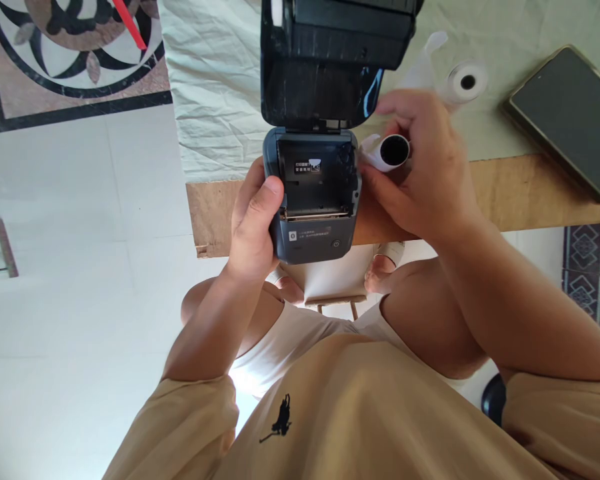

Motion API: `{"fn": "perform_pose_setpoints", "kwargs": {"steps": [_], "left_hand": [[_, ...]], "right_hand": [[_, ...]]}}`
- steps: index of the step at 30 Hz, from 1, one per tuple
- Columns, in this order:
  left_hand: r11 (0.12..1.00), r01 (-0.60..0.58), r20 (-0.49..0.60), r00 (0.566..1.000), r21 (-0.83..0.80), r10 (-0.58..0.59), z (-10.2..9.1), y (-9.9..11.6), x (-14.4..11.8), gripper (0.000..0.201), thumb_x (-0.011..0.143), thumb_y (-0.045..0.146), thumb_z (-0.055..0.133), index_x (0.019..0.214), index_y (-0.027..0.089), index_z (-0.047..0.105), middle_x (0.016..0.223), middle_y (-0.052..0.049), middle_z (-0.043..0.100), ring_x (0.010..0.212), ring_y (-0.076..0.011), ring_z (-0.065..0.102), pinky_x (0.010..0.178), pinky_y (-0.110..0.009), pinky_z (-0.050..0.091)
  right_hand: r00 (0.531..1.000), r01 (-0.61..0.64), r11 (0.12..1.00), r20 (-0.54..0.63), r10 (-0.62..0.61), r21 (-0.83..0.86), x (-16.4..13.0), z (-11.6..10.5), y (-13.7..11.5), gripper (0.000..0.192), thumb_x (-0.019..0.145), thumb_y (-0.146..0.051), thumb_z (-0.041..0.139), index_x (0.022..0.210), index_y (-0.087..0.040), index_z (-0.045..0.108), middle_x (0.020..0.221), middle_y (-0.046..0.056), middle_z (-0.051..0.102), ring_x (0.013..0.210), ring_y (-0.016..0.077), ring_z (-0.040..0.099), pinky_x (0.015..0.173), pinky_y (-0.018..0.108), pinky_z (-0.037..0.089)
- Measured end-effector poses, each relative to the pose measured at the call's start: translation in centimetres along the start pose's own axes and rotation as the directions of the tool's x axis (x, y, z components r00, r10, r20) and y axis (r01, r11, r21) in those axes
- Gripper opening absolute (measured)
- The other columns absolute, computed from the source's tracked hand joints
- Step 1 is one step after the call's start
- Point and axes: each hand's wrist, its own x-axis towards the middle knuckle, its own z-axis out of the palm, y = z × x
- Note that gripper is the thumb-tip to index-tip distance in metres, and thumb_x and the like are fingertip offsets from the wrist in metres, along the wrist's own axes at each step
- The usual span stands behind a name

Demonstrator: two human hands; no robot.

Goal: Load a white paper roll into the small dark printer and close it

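Observation:
A dark label printer (317,233) has its black lid (325,100) swung up, so its hollow paper bay shows, with a small white sticker inside. My left hand (254,220) is closed around the printer's left side, thumb along the edge of the bay. On the other side, my right hand (425,160) grips a small white paper roll (377,155) with a dark core. This roll is right beside the bay, outside it, with a loose white end toward the printer. Part of the roll is hidden by my fingers.
Another white paper roll (466,81) rests on the pale green cloth (220,87), with a loose paper strip (425,63) close by. A dark phone (573,120) lies at the right. The wooden table edge (215,213) runs under my hands, and a stool rung (335,301) shows below.

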Motion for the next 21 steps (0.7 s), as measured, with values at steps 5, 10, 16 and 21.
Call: {"fn": "perform_pose_setpoints", "kwargs": {"steps": [5,10,16,21], "left_hand": [[0.994,0.037,0.053,0.998,-0.103,-0.032,-0.1,0.05,-0.12,0.039,0.085,0.056,0.052,0.104,0.024,0.063,0.1,-0.008,0.067,0.119,-0.0272,0.06,0.095,-0.04,0.053],[0.995,0.031,0.031,0.999,-0.091,-0.028,0.16,0.21,-0.21,0.033,0.087,0.054,0.052,0.098,0.025,0.062,0.1,-0.007,0.067,0.122,-0.0268,0.059,0.098,-0.04,0.051],[0.997,0.031,0.034,0.999,-0.074,-0.029,0.24,0.34,-0.23,0.032,0.086,0.055,0.052,0.097,0.027,0.062,0.1,-0.006,0.067,0.124,-0.0263,0.058,0.1,-0.04,0.051],[0.996,0.041,0.037,0.999,-0.075,-0.038,0.08,0.19,-0.13,0.037,0.087,0.055,0.05,0.101,0.025,0.064,0.096,-0.008,0.067,0.12,-0.0271,0.06,0.096,-0.04,0.052]], "right_hand": [[1.0,-0.002,0.995,0.01,0.001,0.097,-0.02,-0.29,-0.03,0.061,0.076,-0.009,0.054,0.131,-0.03,0.039,0.103,0.002,0.062,0.092,0.0152,0.062,0.079,0.031,0.053],[0.998,0.031,0.999,0.051,-0.031,-0.006,-0.19,-0.02,-0.08,0.038,0.08,-0.014,0.054,0.116,-0.026,0.051,0.103,0.006,0.061,0.098,0.0181,0.06,0.086,0.036,0.052],[0.995,-0.078,0.993,0.058,0.083,-0.09,-0.12,0.06,-0.35,0.033,0.082,-0.018,0.055,0.115,-0.024,0.056,0.1,0.009,0.054,0.092,0.0177,0.055,0.083,0.037,0.052],[1.0,0.001,0.999,-0.011,-0.001,-0.045,0.23,0.51,-0.3,0.05,0.07,-0.008,0.056,0.116,-0.024,0.047,0.107,0.005,0.059,0.094,0.0179,0.056,0.078,0.034,0.051]]}}
